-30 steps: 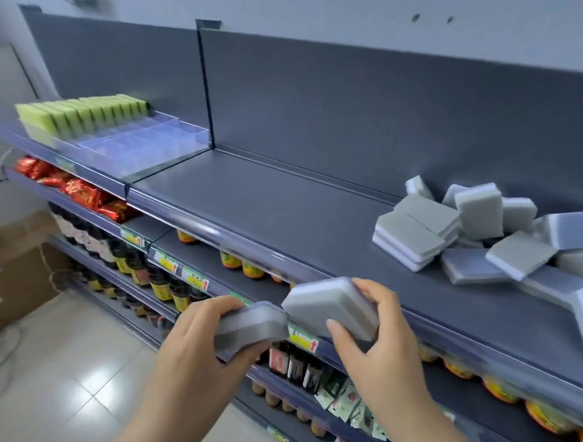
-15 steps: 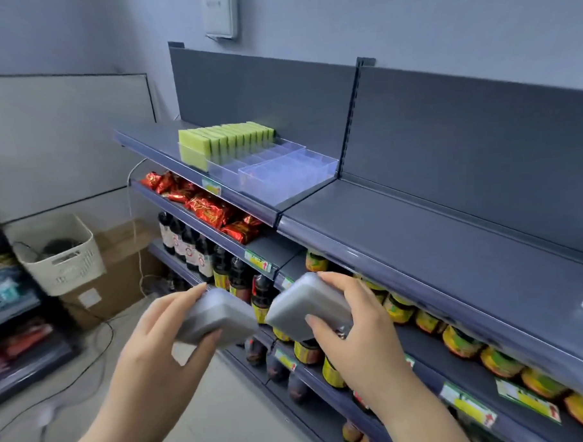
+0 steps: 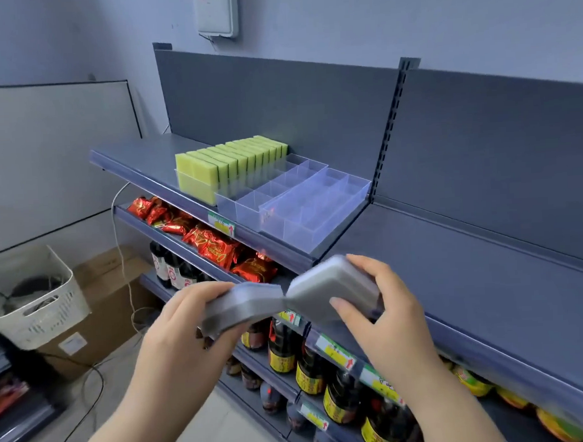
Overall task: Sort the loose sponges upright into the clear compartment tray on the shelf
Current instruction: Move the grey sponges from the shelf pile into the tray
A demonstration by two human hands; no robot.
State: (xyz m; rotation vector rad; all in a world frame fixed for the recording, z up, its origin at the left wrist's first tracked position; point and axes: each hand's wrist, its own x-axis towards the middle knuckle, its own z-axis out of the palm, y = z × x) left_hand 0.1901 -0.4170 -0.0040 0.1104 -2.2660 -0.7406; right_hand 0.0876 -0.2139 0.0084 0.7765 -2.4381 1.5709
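My left hand (image 3: pixel 178 339) grips a grey sponge (image 3: pixel 243 304) below the top shelf's front edge. My right hand (image 3: pixel 388 320) grips a second grey sponge (image 3: pixel 329 286), and the two sponges touch at their inner corners. On the top shelf stands the clear compartment tray (image 3: pixel 313 206), up and slightly right of my hands. Its left row holds several yellow-green sponges (image 3: pixel 227 160) standing upright. The compartments in the middle and right rows show nothing in them. The pile of loose grey sponges is out of view.
The grey top shelf (image 3: pixel 468 246) runs on to the right. Below are red snack packs (image 3: pixel 214 247) and dark sauce bottles (image 3: pixel 310 370). A white basket (image 3: pixel 36 298) sits on a cardboard box (image 3: pixel 109 295) at the left, with cables on the floor.
The view has swung left along the shelf: the loose grey sponge pile has left the frame and the tray has come closer. Both hands keep their sponges, which now touch.
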